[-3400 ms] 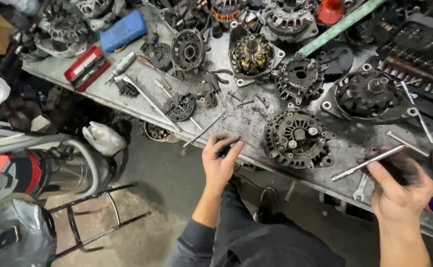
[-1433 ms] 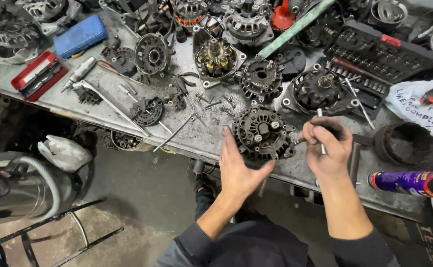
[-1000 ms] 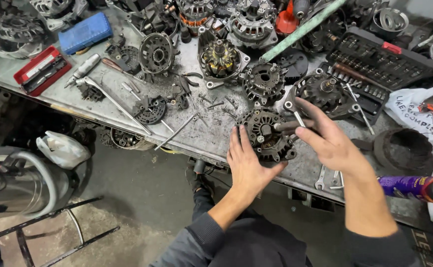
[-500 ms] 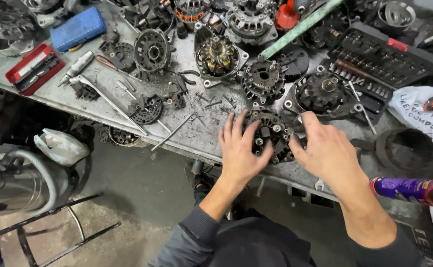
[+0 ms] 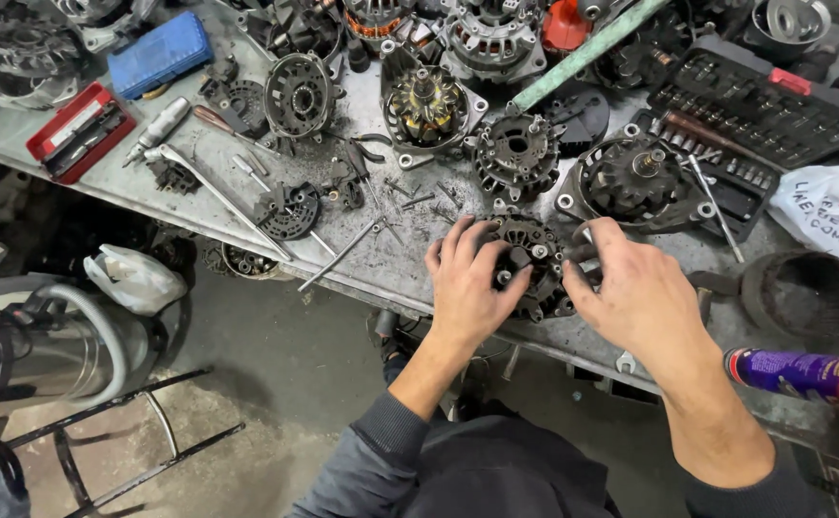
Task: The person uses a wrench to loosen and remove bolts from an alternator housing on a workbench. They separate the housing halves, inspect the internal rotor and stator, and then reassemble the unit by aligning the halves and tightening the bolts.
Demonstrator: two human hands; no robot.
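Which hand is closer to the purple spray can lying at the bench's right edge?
Right. The right hand rests on the dark round alternator housing, just left of the purple spray can; the left hand is farther left across the housing.

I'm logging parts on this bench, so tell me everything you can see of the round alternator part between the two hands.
The alternator housing is a round, dark, greasy metal casting with ribbed vent slots and a few bright bolt heads. It lies flat near the front edge of the workbench. The left hand covers its left side, the right hand grips its right.
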